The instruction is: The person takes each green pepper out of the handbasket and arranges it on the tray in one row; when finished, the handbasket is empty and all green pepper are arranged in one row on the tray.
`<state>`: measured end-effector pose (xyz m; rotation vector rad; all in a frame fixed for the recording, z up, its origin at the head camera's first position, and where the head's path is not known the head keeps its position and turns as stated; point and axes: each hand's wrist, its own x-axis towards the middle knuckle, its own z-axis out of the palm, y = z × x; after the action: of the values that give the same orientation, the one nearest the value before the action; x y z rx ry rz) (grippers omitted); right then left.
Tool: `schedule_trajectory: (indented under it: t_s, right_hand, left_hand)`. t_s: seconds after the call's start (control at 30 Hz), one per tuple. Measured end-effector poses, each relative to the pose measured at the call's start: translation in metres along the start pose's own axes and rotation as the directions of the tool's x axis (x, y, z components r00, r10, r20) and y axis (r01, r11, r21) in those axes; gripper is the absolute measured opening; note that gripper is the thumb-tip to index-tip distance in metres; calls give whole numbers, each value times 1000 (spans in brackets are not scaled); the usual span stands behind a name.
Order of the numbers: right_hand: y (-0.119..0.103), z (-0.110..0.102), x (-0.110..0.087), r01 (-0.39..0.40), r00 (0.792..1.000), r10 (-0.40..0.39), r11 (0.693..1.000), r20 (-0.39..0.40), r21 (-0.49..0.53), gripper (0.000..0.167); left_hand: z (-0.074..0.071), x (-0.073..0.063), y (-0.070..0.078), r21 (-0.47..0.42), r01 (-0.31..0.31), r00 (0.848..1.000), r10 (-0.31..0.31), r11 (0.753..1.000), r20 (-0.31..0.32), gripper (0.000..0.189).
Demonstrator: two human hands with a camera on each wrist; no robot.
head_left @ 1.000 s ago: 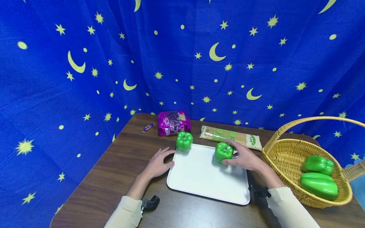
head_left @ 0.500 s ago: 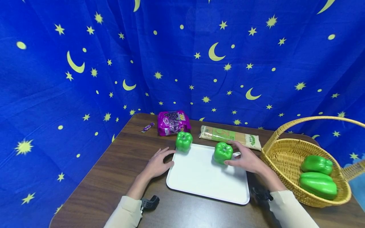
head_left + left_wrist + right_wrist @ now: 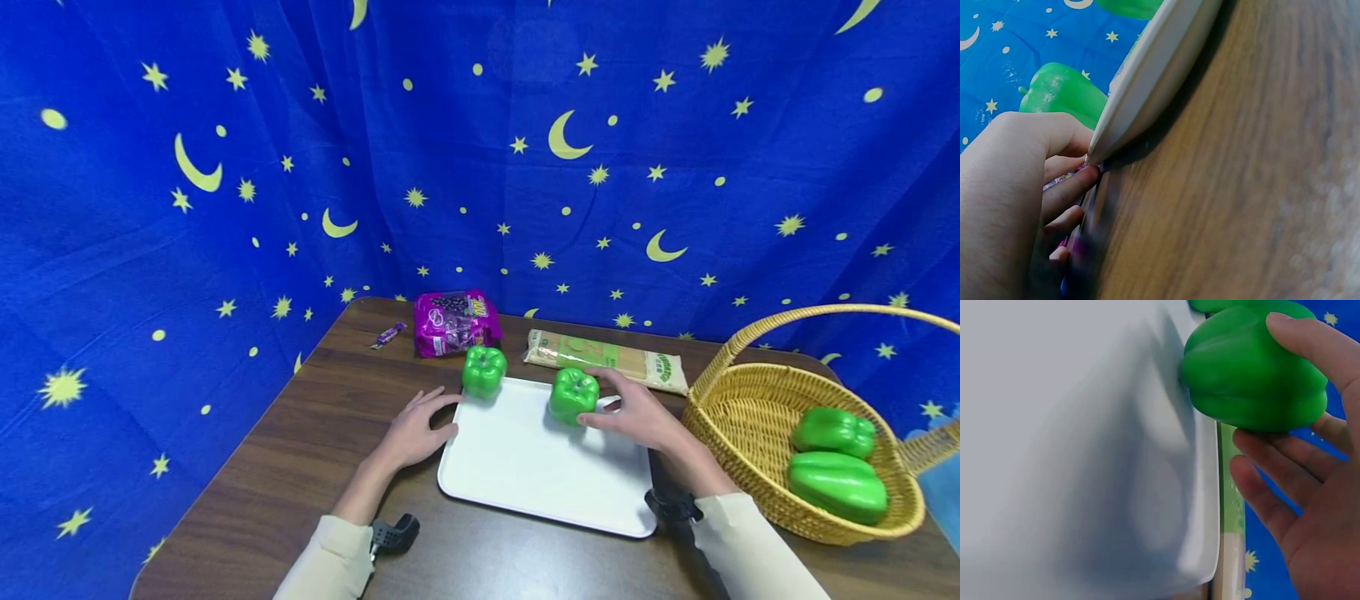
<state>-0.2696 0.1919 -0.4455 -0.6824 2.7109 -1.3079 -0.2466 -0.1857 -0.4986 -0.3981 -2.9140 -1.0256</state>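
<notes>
Head view's pretty evenly lit, tbh, with pale glare thrown on the desk (image 3: 510, 567) in front of the tray (image 3: 510, 467). From the right wrist, the tray's badly blurred, with soft grey shadow cast across it.

Apparently "100" on purple bag (image 3: 453, 327)

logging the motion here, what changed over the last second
The green pepper in the right hand moved slightly left, toward the other pepper, and the hand with it. The left hand stayed at the white tray, which, like the other pepper and basket, stayed put.
</notes>
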Motion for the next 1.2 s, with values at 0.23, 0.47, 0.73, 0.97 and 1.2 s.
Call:
schedule_trajectory:
  t_s: [0.23,0.47,0.73,0.97,1.2]
  right_hand:
    - [-6,6,9,1,1000,-1,1000,-7,-26,87]
    - [-15,12,21,8,1000,-8,1000,0,-25,87]
    - [-15,22,34,13,1000,-13,1000,23,-9,86]
    - [-15,28,38,-31,999,32,999,30,-13,92]
    - [-19,35,45,-40,999,39,998,35,46,88]
  left_hand:
    - [1,1,1,3,-4,1000,4,1000,4,46]
    - [1,3,1,-4,0,1000,0,1000,-3,45]
    - [0,2,3,-2,14,1000,-14,1000,7,46]
    - [0,1,3,-2,27,1000,-27,1000,5,46]
    - [0,0,1,-2,18,1000,-18,1000,-2,46]
